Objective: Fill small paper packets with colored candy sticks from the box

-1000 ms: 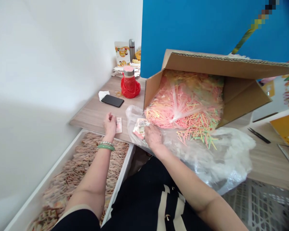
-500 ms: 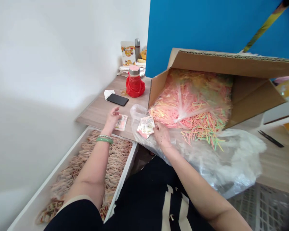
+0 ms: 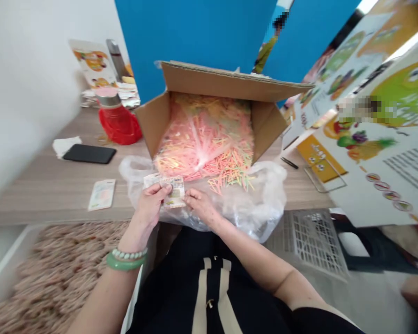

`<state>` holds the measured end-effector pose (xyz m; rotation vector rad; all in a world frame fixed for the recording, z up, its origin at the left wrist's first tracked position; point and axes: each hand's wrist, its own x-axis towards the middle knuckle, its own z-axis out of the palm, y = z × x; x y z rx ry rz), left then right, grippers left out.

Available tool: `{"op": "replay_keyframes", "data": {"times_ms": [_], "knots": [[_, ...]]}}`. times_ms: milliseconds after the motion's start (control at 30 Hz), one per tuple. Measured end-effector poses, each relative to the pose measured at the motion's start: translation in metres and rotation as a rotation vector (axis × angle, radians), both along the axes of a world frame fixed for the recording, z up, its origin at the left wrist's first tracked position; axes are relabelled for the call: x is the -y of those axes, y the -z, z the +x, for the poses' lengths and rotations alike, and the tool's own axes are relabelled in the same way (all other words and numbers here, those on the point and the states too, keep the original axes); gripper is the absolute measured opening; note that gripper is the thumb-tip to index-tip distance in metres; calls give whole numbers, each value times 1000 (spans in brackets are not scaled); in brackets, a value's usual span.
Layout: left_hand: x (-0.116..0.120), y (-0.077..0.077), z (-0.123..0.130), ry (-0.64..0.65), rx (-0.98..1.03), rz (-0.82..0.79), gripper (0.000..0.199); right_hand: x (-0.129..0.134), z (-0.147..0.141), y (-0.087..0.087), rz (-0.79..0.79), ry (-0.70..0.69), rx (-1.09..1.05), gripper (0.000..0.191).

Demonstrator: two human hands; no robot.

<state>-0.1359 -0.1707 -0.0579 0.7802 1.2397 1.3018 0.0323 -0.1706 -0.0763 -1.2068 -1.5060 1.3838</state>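
Note:
Between my hands is a small printed packet [image 3: 174, 194] with a zigzag edge. My left hand [image 3: 149, 199] pinches its left side, thumb on top. At its right edge, the fingers of my right hand [image 3: 199, 204] are closed on the packet. Part of another packet shows behind my left fingers. To the left, a small stack of similar packets [image 3: 102, 195] lies on the table. Past my hands, a cardboard box [image 3: 153, 120] on its side holds a clear bag of thin pink, yellow and green sticks [image 3: 209, 139], some spilled onto a plastic sheet [image 3: 261, 199].
A phone [image 3: 89, 153], a tissue [image 3: 65, 144] and a jar in a red bag [image 3: 118, 124] stand left on the table [image 3: 48, 185]. Below is a white tub of bundled packets [image 3: 62, 269]. Black tweezers [image 3: 289, 162] and printed cartons [image 3: 379, 153] are at the right.
The view has turned right. My left hand has left the stack on the table and moved over to the packet by my right hand, and both hands now grip it.

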Motion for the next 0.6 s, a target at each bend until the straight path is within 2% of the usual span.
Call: {"op": "replay_keyframes", "data": {"times_ms": [67,133,233,300,400,500,600], "knots": [[-2,2,19,5,-14,11,33,2,38,-1,134,40,159,24],[0,4,40,83,-38,1,33,-1,83,-4,284,196,358,19],[9,7,74,277,-68,-16,35,-15,146,-9,338,425,804,23],[13,10,97,383,-112,31,36,-27,172,-12,345,423,1088,29],[8,17,123,486,-229,138,33,-44,182,-15,421,283,1332,32],[-3,25,134,525,-342,189,31,-63,176,-12,573,132,1373,37],[-11,33,134,511,-380,180,31,-80,172,-5,647,83,1360,37]]}}
